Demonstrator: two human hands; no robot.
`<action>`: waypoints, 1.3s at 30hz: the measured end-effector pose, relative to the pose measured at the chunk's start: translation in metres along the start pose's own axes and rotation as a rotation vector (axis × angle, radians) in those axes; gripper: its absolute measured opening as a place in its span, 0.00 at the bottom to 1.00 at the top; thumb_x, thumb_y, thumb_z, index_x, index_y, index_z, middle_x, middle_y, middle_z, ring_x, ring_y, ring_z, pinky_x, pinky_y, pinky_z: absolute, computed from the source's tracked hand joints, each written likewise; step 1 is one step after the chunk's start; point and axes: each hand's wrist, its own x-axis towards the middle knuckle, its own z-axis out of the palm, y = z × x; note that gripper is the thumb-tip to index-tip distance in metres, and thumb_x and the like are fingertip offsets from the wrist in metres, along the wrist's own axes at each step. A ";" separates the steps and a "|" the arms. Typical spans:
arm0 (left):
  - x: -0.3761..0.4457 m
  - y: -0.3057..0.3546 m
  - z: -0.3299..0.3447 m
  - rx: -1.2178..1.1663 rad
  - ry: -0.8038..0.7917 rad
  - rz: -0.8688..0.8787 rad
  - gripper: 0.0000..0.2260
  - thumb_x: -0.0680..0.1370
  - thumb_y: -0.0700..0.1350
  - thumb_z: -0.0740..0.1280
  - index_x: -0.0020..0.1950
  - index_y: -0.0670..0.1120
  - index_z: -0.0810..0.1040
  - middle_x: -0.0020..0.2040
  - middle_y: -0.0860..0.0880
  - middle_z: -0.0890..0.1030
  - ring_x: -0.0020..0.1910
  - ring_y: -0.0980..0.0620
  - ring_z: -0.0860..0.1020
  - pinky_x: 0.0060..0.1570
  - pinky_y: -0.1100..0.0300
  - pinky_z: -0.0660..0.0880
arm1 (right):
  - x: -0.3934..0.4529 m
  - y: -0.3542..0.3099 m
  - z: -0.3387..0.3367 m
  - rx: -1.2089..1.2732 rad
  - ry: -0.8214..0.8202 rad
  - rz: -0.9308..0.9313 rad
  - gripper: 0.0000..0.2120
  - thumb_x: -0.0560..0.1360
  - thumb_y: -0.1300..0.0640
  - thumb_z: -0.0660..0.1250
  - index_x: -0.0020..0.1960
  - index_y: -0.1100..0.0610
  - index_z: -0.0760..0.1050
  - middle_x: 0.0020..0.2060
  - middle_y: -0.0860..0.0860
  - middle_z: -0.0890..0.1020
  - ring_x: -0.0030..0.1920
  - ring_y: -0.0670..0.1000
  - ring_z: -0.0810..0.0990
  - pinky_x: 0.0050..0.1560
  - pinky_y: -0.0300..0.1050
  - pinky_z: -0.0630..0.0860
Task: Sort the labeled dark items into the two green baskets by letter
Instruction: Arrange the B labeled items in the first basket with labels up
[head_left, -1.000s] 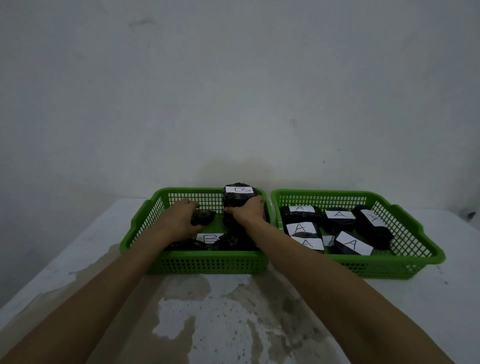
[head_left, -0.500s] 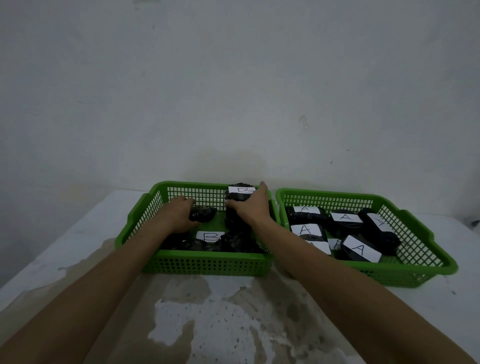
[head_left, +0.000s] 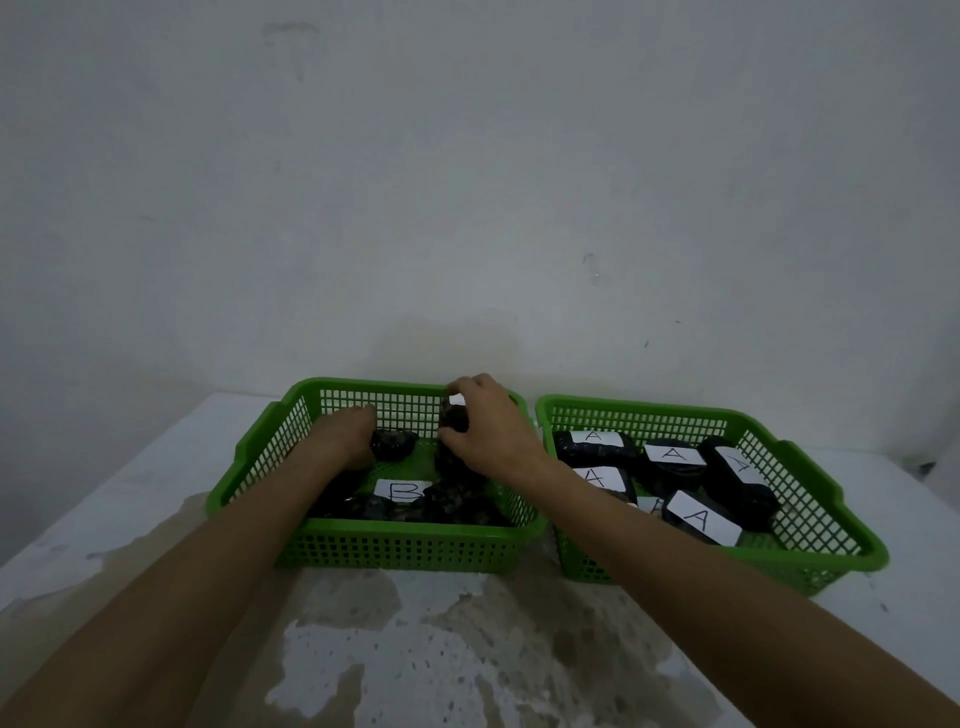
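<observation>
Both hands in left green mesh plastic basket (head_left: 249, 467) w/ B-labelled dark wrapped bundles (head_left: 415, 506): right hand (head_left: 488, 431) fingers curled round tall bundle (head_left: 453, 423), left hand (head_left: 345, 439) fingers on small dark lump (head_left: 393, 444), prob settling them

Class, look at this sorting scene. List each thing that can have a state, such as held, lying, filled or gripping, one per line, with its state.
Left hand: closed on a small dark item, low in the left basket.
Right hand: gripping an upright labeled item.
Left basket: holds dark items, one B label showing.
Right basket: holds dark items labeled A.
Table: stained, patchy.
</observation>
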 end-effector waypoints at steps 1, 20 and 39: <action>0.000 0.000 -0.001 0.032 0.001 0.008 0.23 0.73 0.47 0.72 0.65 0.44 0.70 0.63 0.44 0.77 0.61 0.44 0.76 0.55 0.51 0.74 | -0.003 0.000 0.000 -0.021 -0.019 -0.012 0.24 0.76 0.55 0.69 0.70 0.58 0.70 0.65 0.56 0.72 0.65 0.57 0.72 0.62 0.51 0.74; -0.040 -0.014 -0.055 -0.886 0.169 0.084 0.14 0.84 0.47 0.58 0.63 0.41 0.77 0.59 0.43 0.81 0.55 0.47 0.79 0.56 0.53 0.75 | -0.018 -0.010 -0.018 -0.053 0.041 -0.071 0.22 0.78 0.52 0.67 0.69 0.57 0.70 0.62 0.54 0.76 0.62 0.55 0.75 0.59 0.53 0.76; -0.103 0.023 -0.083 -1.319 -0.005 0.173 0.13 0.81 0.45 0.65 0.65 0.43 0.75 0.56 0.47 0.84 0.55 0.51 0.83 0.51 0.58 0.81 | -0.021 -0.048 -0.014 0.048 0.081 0.115 0.32 0.72 0.42 0.72 0.66 0.60 0.67 0.59 0.56 0.72 0.57 0.59 0.77 0.51 0.53 0.76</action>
